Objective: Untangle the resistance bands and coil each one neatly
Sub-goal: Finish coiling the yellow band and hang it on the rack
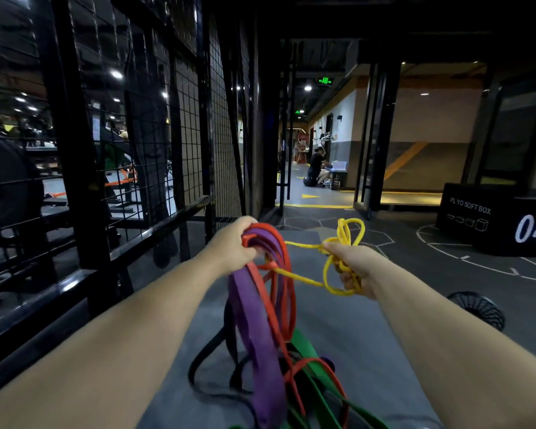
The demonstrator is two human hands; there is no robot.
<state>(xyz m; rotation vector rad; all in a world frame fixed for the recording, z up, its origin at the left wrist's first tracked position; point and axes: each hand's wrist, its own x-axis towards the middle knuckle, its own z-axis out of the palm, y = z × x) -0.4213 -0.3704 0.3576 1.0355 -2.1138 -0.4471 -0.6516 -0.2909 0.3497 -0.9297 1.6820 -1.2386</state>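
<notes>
The left hand (234, 246), at frame centre, is curled round a bunch of red band (287, 292) and purple band (251, 320). These hang down to the green band (304, 345) and black band (205, 351), heaped on the floor (353, 329) at bottom centre. The right hand (355, 267), just right of centre, grips gathered loops of the yellow band (347, 230). Yellow strands run left from it, almost level, into the red loops just under the left hand. Freeing the yellow band probably means drawing it rightward along that line.
</notes>
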